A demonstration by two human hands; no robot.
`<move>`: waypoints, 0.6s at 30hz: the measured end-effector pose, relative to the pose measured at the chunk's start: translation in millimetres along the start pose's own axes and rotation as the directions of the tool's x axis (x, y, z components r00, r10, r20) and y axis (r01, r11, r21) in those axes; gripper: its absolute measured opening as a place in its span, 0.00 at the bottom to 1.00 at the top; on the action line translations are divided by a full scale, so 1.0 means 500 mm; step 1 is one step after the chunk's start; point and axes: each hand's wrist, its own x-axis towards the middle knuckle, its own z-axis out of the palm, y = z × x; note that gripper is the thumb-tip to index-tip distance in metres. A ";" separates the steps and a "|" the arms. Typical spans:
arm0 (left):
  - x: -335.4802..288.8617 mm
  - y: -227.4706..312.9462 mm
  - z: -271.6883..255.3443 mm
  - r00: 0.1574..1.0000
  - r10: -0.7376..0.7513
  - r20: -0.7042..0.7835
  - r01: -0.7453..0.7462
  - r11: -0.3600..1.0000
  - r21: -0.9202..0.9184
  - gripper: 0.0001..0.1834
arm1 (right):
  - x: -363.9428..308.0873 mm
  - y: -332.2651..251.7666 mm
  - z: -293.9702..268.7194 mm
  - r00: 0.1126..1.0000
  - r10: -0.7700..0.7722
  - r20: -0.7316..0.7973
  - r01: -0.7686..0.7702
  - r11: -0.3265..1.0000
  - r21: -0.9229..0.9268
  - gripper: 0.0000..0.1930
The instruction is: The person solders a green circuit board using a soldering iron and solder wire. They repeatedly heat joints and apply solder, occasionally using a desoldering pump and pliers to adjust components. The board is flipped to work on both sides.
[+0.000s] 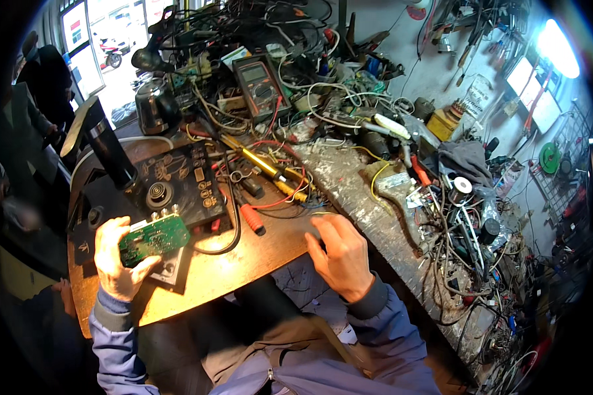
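Observation:
My left hand (116, 260) grips a green circuit board (155, 239) by its left end, thumb along the lower edge. The board is tilted above the wooden table, with small metal parts standing along its upper edge. Below it, partly hidden, lies a grey flat piece (172, 271). Behind the board rests a black panel (184, 174) with a printed pattern and a round dial. Over the table's right side my right hand (341, 257) is loosely curled, thumb and forefinger apart, with nothing visible in it. Nearest to it is a red-handled probe or tool (252, 219).
A multimeter (257, 82) leans at the back among tangled cables. Yellow-handled tools (260, 161) and red leads lie mid-table. The worn bench (356, 191) on the right carries wires, a solder spool (462, 186) and tools. A black cylinder (111, 148) stands left; people are beyond it.

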 end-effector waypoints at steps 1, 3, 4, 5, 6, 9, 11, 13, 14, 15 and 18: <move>0.001 0.002 -0.004 1.000 -0.009 0.012 0.009 1.000 -0.004 0.39 | 0.008 0.003 0.005 0.998 0.022 -0.056 -0.024 0.999 -0.042 0.11; 0.011 -0.001 0.003 0.997 0.081 0.013 -0.081 0.997 0.014 0.40 | 0.026 0.017 0.015 0.996 0.083 -0.038 -0.086 0.993 -0.083 0.15; -0.009 -0.010 0.008 0.998 0.065 -0.003 -0.065 0.998 0.024 0.41 | 0.030 0.020 0.034 0.992 0.123 0.034 -0.119 0.988 -0.098 0.16; -0.019 -0.015 0.002 0.999 0.040 0.001 -0.040 0.999 0.030 0.41 | 0.038 0.028 0.061 0.996 0.064 0.055 -0.060 0.995 -0.074 0.14; -0.021 -0.013 -0.006 1.000 0.017 -0.012 -0.016 0.999 0.033 0.39 | 0.051 0.022 0.066 0.974 0.042 0.221 -0.031 0.998 -0.052 0.14; -0.030 -0.015 0.000 0.999 -0.020 -0.025 0.021 0.999 0.044 0.42 | 0.101 -0.005 0.043 0.983 -0.078 0.166 0.050 0.985 0.168 0.16; -0.035 -0.022 0.001 0.999 -0.046 -0.002 0.046 0.996 0.072 0.43 | 0.158 -0.016 0.023 0.991 -0.072 0.116 0.059 0.993 0.105 0.14; -0.015 -0.003 0.003 0.999 -0.035 0.002 0.035 0.999 0.036 0.43 | 0.223 -0.012 -0.010 0.995 -0.100 0.027 0.097 0.991 0.088 0.10; -0.012 -0.007 0.010 1.000 -0.030 0.009 0.030 0.999 0.029 0.42 | 0.258 -0.006 -0.033 0.996 -0.081 0.025 0.080 0.996 0.035 0.09; -0.015 -0.019 0.023 1.000 -0.024 0.014 0.024 1.000 0.012 0.41 | 0.291 -0.001 -0.059 0.998 -0.060 0.025 0.060 0.998 -0.028 0.09; -0.063 -0.051 -0.005 0.999 -0.046 -0.012 0.047 0.993 0.107 0.42 | 0.414 0.038 -0.063 0.994 -0.110 -0.020 0.110 0.993 -0.035 0.10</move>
